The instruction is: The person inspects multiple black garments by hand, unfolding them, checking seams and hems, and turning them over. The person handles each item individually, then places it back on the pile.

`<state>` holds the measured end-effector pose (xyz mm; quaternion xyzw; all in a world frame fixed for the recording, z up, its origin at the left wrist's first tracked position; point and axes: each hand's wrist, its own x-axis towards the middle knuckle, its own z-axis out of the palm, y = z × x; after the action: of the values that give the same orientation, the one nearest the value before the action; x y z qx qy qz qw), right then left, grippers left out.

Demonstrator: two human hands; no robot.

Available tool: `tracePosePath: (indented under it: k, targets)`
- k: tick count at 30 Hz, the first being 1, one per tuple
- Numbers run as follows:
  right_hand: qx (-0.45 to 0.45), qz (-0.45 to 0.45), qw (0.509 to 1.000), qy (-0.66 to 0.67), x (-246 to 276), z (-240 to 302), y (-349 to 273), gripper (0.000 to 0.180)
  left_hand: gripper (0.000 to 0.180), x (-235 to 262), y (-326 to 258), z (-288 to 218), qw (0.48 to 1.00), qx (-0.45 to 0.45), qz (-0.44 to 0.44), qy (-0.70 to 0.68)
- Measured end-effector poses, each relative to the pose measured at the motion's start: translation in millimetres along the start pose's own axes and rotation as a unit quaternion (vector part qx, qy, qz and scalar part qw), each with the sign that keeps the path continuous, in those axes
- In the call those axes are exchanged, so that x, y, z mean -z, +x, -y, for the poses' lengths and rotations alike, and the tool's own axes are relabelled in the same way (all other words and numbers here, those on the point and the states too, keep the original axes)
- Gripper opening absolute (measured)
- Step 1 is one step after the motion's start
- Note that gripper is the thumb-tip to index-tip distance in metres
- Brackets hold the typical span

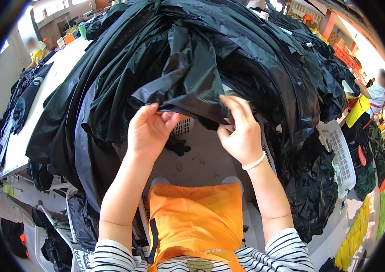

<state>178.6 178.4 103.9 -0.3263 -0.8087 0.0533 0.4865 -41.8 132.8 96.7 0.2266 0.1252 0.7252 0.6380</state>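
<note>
A large heap of dark, shiny garments (124, 68) covers the table in front of me and hangs over its near edge. One black garment (192, 86) from the heap is stretched between my hands, its lower edge lifted. My left hand (149, 129) pinches that edge between thumb and fingers. On the other side, my right hand (240, 129), with a white beaded bracelet (254, 162) at the wrist, grips the garment with bent fingers and thumb. Folds of the fabric partly hide the fingertips of both hands.
White plastic baskets (337, 154) with dark clothes stand at right and lower left. A white table (61, 68) runs along the left, with a green cup (82, 31) at its far end. One person (374, 95) stands at far right, another (38, 50) at far left.
</note>
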Motion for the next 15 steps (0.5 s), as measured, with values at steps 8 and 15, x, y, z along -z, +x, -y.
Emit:
tracePosePath:
  k: [8, 15]
  targets:
    - [-0.050, -0.065, 0.990, 0.119, 14, -10, -1, 0.042, 0.009, 10, -6, -5, 0.996, -0.035, -0.069, 0.036]
    - [0.158, -0.079, 0.977, 0.117, -12, 11, 24, 0.019, 0.009, -1, -5, 4, 0.995, -0.038, -0.017, 0.087]
